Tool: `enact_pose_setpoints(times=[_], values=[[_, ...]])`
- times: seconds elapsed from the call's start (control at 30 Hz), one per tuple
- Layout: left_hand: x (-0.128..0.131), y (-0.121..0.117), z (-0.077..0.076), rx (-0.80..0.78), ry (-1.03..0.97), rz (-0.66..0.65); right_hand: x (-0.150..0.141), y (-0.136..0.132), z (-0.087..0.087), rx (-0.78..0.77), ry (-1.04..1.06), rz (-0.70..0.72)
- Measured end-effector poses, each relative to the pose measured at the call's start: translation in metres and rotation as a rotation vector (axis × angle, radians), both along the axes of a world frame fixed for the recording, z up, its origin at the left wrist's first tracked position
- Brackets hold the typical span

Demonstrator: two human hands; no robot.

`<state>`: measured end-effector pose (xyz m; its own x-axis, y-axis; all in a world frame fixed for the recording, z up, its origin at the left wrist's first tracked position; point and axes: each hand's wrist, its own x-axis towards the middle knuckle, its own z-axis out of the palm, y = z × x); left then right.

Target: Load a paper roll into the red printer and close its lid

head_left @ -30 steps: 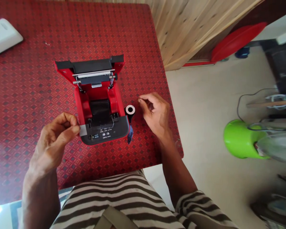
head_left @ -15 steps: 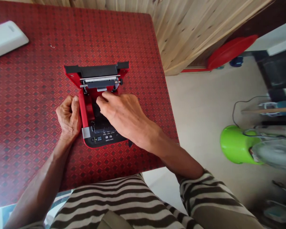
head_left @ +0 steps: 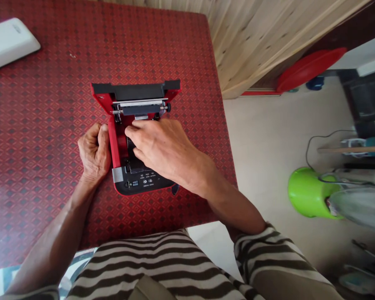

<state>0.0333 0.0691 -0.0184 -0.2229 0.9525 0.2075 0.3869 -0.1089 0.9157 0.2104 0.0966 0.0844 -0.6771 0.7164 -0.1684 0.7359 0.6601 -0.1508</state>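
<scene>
Left hand fisted against red device should brace; right hand inside, can't tell grip, should spare roller just beyond.

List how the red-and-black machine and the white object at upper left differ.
The red-and-black machine has its lid raised, while the white object shows no raised part. The right hand reaches into the machine and the left hand is beside it; neither is near the white object. The machine lies within the picture, while the left edge cuts off the white object. Both rest on the red patterned table.
</scene>
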Motion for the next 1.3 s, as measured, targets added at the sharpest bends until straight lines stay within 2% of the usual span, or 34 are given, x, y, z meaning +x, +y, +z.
enact_pose_setpoints(times=[0.13, 0.23, 0.37, 0.5, 0.57, 0.67, 0.77, 0.87, 0.97, 1.07, 1.3], values=[[0.001, 0.0, 0.003, -0.016, -0.003, -0.003, 0.003, -0.008, 0.002, 0.037, 0.027, -0.049], [0.0, -0.001, 0.004, -0.026, 0.009, 0.002, 0.01, -0.015, 0.008, 0.055, 0.137, -0.057], [0.0, -0.001, 0.003, -0.03, 0.028, 0.009, 0.039, -0.021, 0.021, -0.048, 0.51, -0.065], [0.001, 0.0, 0.004, -0.025, 0.023, 0.008, 0.081, -0.013, 0.023, -0.245, 0.877, -0.308], [0.001, 0.0, 0.006, -0.021, 0.022, 0.003, 0.099, -0.005, 0.013, -0.206, 0.999, -0.428], [0.001, 0.0, 0.006, -0.016, 0.029, 0.003, 0.113, 0.007, -0.016, -0.065, 1.115, -0.573], [0.0, 0.0, 0.004, -0.013, 0.041, 0.007, 0.111, 0.011, -0.048, -0.013, 1.183, -0.703], [-0.001, 0.001, 0.001, -0.01, 0.052, 0.011, 0.1, 0.005, -0.073, -0.034, 1.188, -0.814], [-0.001, 0.001, 0.0, -0.007, 0.06, 0.011, 0.089, -0.002, -0.09, -0.077, 1.118, -0.789], [0.0, 0.001, 0.001, 0.001, 0.064, 0.008, 0.086, -0.005, -0.1, -0.157, 1.023, -0.741], [-0.001, 0.002, 0.0, 0.012, 0.069, 0.016, 0.097, 0.0, -0.101, -0.262, 1.028, -0.596]])
